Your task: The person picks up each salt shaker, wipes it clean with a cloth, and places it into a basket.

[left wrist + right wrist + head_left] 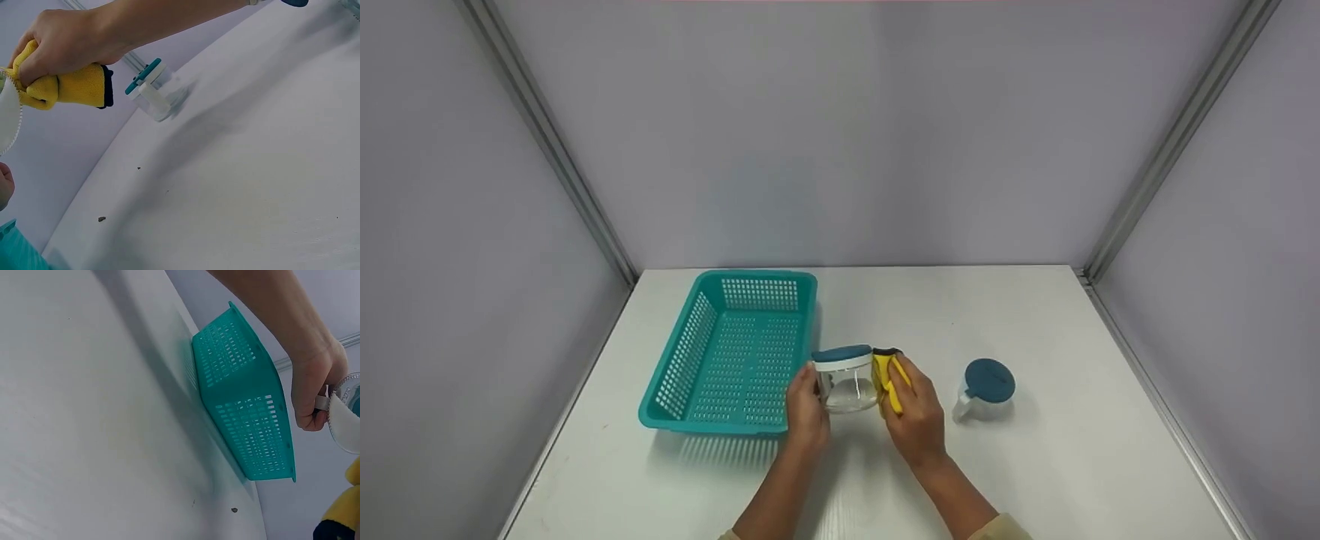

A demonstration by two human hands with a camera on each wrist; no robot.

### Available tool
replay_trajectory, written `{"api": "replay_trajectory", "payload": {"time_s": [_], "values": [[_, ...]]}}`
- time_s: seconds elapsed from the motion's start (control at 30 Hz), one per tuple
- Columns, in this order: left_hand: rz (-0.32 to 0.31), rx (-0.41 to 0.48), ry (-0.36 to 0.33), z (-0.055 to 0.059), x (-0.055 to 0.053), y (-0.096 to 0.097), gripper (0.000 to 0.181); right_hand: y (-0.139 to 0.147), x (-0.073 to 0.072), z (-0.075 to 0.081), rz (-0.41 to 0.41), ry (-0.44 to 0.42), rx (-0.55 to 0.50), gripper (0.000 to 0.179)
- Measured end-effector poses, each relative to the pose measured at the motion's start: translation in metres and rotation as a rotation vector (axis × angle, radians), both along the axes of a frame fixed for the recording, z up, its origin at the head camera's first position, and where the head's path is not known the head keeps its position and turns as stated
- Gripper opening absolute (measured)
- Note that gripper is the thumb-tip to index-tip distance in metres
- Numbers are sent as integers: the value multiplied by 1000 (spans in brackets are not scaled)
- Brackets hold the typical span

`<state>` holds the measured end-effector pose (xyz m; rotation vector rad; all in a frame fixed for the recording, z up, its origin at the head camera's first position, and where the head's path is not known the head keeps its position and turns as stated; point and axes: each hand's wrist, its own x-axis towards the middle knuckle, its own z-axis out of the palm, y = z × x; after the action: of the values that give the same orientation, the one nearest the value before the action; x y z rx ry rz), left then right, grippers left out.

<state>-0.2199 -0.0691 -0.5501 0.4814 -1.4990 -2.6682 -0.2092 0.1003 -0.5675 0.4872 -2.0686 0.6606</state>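
A clear jar (pixel 847 390) with a blue lid and white rim is held above the table, slightly tilted. My left hand (pixel 808 411) grips it at its left side; the right wrist view shows those fingers (pixel 316 417) curled round the jar's pale handle (pixel 322 403). In my right hand (pixel 916 416) is a bunched yellow cloth (pixel 883 375) with a dark edge, pressed to the jar's right side. The left wrist view shows the cloth (pixel 81 87) pinched at the jar's base (pixel 8 115).
A teal perforated basket (pixel 802 300) stands on the white table (pixel 1080 472), left of the jar. To the right, a second clear jar (pixel 988 409) with a blue lid and handle stands upright. Grey walls (pixel 840 135) enclose the table's back and sides.
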Motion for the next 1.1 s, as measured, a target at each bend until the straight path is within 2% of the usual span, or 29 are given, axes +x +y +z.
{"api": "replay_trajectory", "payload": {"time_s": [0.17, 0.37, 0.6, 0.8, 0.93, 1.1], "values": [[7, -13, 7, 1, 0, 3, 44, 1, 1, -2, 14, -28, -4, 38], [43, -71, 9, -1, -1, 4, 43, 1, 6, -1, 43, -42, -57, 42], [116, -146, 21, 3, -2, 5, 42, -1, 10, 9, 60, 48, -75, 43], [133, -203, 18, 8, -1, 4, 41, -4, 14, 15, 98, 111, -87, 32], [167, -254, 31, 7, -2, 3, 39, -7, 16, 17, 136, 170, -77, 31], [200, -304, 67, 4, 0, 4, 32, -10, 19, 18, 143, 228, -56, 29]]}}
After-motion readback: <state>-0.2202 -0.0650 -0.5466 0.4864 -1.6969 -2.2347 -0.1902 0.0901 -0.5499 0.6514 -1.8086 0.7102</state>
